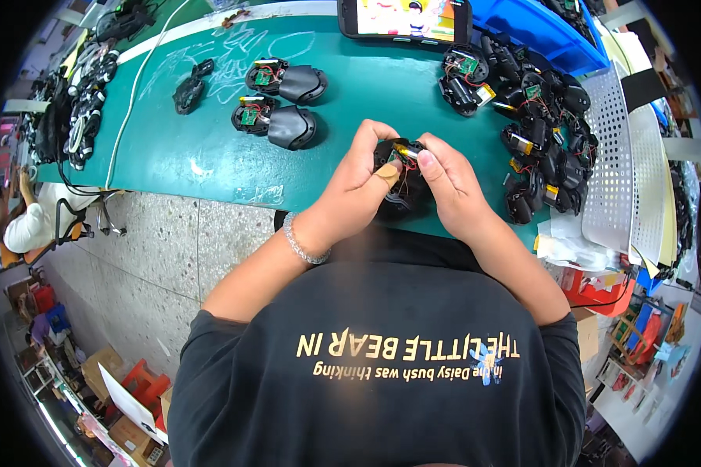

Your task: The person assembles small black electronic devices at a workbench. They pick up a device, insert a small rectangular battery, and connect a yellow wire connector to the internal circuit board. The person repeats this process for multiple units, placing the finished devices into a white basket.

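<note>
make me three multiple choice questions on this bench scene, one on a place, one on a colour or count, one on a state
1. Where does the heap of open black devices lie?
A. right of the hands
B. on the floor
C. inside the blue bin

2. How many opened devices lie side by side at the mat's middle left?
A. two
B. five
C. none

3. What state is the black device in the hands in?
A. opened, wires showing
C. wrapped in foil
B. closed and boxed

Answers:
1 A, the heap sits on the green mat beside the right hand.
2 A, one pair with green boards lies there.
3 A, red wires and a small metal part show between the left hand and the right.
</note>
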